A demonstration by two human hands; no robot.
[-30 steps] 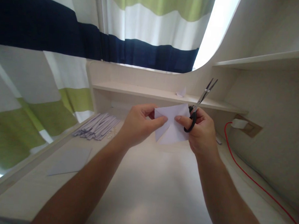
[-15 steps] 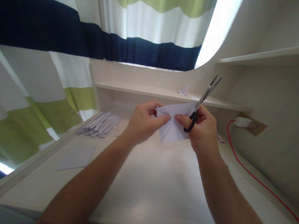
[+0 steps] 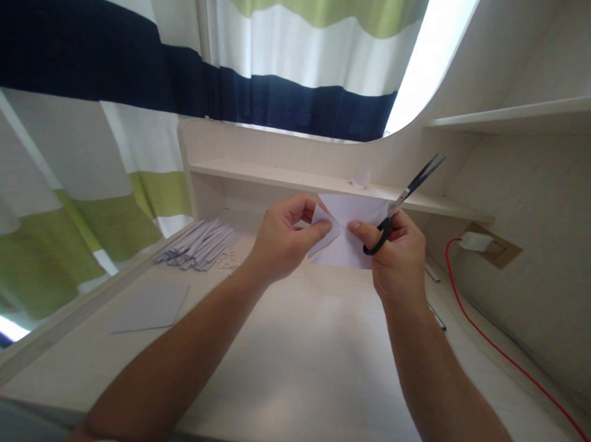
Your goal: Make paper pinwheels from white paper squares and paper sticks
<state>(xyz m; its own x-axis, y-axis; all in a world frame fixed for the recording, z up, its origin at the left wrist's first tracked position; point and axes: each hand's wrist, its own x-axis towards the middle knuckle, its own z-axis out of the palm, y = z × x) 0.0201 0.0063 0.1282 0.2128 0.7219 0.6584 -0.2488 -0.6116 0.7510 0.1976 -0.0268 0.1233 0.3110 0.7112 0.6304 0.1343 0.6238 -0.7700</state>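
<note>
A white sheet of paper [image 3: 359, 208] with creases is held in the air between both hands, above the desk. My left hand [image 3: 283, 240] pinches the triangular left part of the paper between thumb and fingers; gaps show between this part and the rest. My right hand [image 3: 402, 257] grips the paper's right side with the thumb on top. Scissors [image 3: 401, 199] with black handles also sit in my right hand, one handle loop at the thumb. Their blades point up and away to the right, slightly apart, clear of the paper.
On the desk's left lie a pile of narrow folded paper strips [image 3: 201, 243], small pale bits [image 3: 227, 260] and white square paper [image 3: 153, 306]. A paper scrap [image 3: 362, 179] rests on the back shelf [image 3: 268, 175]. A red cable [image 3: 488, 338] runs from a white plug [image 3: 476, 242] at right.
The left part of the paper has swung apart from the rest, opening gaps along its edges. The rest of the sheet has tilted. The scissors have shifted slightly right with my right hand.
</note>
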